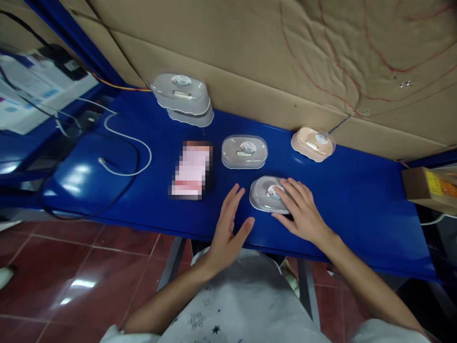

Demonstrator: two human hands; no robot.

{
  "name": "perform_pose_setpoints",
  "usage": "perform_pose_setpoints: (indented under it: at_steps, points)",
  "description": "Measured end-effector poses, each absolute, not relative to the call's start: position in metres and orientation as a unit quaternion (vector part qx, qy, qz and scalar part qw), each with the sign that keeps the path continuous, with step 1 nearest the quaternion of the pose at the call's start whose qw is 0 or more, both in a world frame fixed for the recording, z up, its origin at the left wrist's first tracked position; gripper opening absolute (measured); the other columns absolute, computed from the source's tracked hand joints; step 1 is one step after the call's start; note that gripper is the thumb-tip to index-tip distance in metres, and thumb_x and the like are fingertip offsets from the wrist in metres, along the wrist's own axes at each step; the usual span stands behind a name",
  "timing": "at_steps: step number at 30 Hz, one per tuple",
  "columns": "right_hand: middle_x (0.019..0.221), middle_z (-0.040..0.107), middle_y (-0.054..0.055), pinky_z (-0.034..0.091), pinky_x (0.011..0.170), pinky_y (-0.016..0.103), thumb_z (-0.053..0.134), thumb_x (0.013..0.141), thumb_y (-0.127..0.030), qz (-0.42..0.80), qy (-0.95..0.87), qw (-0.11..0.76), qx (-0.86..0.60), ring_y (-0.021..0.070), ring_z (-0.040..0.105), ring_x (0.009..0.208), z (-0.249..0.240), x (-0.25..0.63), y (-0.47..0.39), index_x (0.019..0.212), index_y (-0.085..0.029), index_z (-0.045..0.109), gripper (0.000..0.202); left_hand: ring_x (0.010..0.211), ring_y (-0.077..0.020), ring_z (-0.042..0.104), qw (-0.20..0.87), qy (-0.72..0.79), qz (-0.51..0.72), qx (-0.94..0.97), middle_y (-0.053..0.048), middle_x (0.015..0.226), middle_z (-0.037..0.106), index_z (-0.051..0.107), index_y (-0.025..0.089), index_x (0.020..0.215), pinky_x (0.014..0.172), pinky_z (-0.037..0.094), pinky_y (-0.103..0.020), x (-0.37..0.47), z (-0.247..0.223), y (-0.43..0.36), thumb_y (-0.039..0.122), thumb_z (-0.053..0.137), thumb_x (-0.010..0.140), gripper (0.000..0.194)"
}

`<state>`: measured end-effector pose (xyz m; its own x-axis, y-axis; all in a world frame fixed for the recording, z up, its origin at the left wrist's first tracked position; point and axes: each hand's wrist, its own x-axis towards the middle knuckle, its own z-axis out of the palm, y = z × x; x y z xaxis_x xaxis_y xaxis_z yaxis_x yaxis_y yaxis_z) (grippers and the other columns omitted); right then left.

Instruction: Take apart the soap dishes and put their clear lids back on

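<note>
A small oval box with a clear grey lid and a round sticker [262, 195] lies on the blue table close to its front edge. My right hand [302, 209] rests on the right part of this box, fingers over the lid and thumb at its front side. My left hand [232, 226] hovers just left of the box, fingers and thumb apart, holding nothing. Behind the box sits a similar oval grey box [244, 155] with a clear lid. Further back at the left are stacked grey boxes [183, 100], and a peach-coloured box [312, 144] stands at the back right.
A blurred-out flat pink object [192, 171] lies left of the boxes. A white cable [150, 152] curls over the blue table [357, 209] on the left. Cardboard [228, 71] lines the back. An open carton [421, 190] stands at the right end.
</note>
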<state>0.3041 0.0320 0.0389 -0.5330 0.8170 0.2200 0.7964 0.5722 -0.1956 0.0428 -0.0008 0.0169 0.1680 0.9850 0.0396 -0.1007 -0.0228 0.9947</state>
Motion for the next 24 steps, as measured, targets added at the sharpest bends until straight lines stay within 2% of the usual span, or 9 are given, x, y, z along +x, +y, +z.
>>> perform_pose_setpoints:
  at_steps: [2,4,6,7,9,12,15,21,24]
  points:
    - [0.177,0.038,0.012,0.028,0.130,0.070,0.061,0.106,-0.052,0.021,-0.863,0.136,-0.487,0.0409,0.035,0.163,0.039,0.313,0.046,0.175,-0.037,0.016,0.083,0.151,-0.0263,0.049,0.510,0.433,0.468,0.578,-0.006,0.165,0.046,0.053,0.042,0.155,0.125,0.043,-0.048,0.038,0.022,0.003,0.032,0.064,0.107,0.050]
    - [0.182,0.023,0.012,0.024,0.131,0.071,0.056,0.105,-0.061,0.029,-0.850,0.148,-0.505,0.0418,0.026,0.167,0.040,0.323,0.068,0.175,-0.035,0.013,0.086,0.122,-0.0207,0.065,0.498,0.426,0.464,0.596,-0.008,0.144,0.056,0.059,0.037,0.147,0.105,0.055,-0.039,0.035,0.028,0.009,0.030,0.063,0.107,0.041]
    - [0.185,0.010,0.013,0.028,0.131,0.065,0.044,0.107,-0.069,0.068,-0.848,0.177,-0.496,0.0386,0.018,0.170,0.043,0.336,0.094,0.176,-0.030,0.008,0.087,0.103,-0.0162,0.066,0.500,0.414,0.467,0.601,-0.007,0.131,0.057,0.060,0.034,0.143,0.092,0.057,-0.034,0.035,0.036,0.014,0.029,0.062,0.108,0.035]
    - [0.185,0.010,0.013,0.029,0.132,0.062,0.034,0.110,-0.067,0.077,-0.839,0.203,-0.498,0.0350,0.016,0.170,0.045,0.344,0.108,0.176,-0.029,0.007,0.080,0.100,-0.0154,0.065,0.499,0.407,0.465,0.607,-0.006,0.128,0.058,0.061,0.033,0.141,0.090,0.057,-0.033,0.035,0.039,0.015,0.028,0.061,0.108,0.034]
    - [0.184,0.017,0.013,0.026,0.134,0.060,0.021,0.113,-0.060,0.047,-0.805,0.246,-0.538,0.0306,0.018,0.170,0.049,0.360,0.134,0.175,-0.028,0.013,0.070,0.100,-0.0153,0.064,0.492,0.391,0.453,0.632,-0.006,0.127,0.060,0.062,0.032,0.139,0.091,0.056,-0.033,0.038,0.045,0.014,0.026,0.060,0.108,0.031]
    - [0.180,0.030,0.015,0.019,0.133,0.068,0.031,0.111,-0.060,-0.023,-0.756,0.206,-0.621,0.0359,0.023,0.168,0.051,0.385,0.155,0.171,-0.025,0.030,0.070,0.107,-0.0161,0.065,0.481,0.370,0.427,0.670,-0.006,0.130,0.062,0.063,0.031,0.137,0.095,0.056,-0.033,0.043,0.049,0.008,0.025,0.059,0.108,0.029]
    - [0.173,0.042,0.019,0.021,0.129,0.074,0.039,0.110,-0.058,-0.052,-0.739,0.142,-0.656,0.0408,0.036,0.162,0.047,0.405,0.144,0.166,-0.022,0.039,0.067,0.114,-0.0179,0.066,0.472,0.368,0.397,0.696,-0.007,0.138,0.062,0.064,0.032,0.138,0.100,0.058,-0.035,0.044,0.048,0.002,0.026,0.060,0.108,0.031]
    - [0.150,0.056,0.030,0.040,0.117,0.076,0.055,0.102,-0.070,-0.109,-0.687,0.178,-0.696,0.0500,0.049,0.148,0.038,0.427,0.045,0.153,-0.013,0.052,0.077,0.120,-0.0212,0.069,0.534,0.401,0.389,0.634,-0.009,0.139,0.063,0.066,0.030,0.134,0.103,0.061,-0.041,0.035,0.030,-0.002,0.031,0.059,0.109,0.026]
    - [0.141,0.057,0.025,0.055,0.109,0.065,0.069,0.096,-0.065,-0.056,-0.733,0.216,-0.642,0.0459,0.057,0.140,0.040,0.405,-0.004,0.149,-0.017,0.053,0.073,0.130,-0.0249,0.068,0.590,0.417,0.381,0.576,-0.010,0.144,0.062,0.059,0.030,0.140,0.111,0.060,-0.047,0.031,0.024,-0.005,0.037,0.062,0.108,0.033]
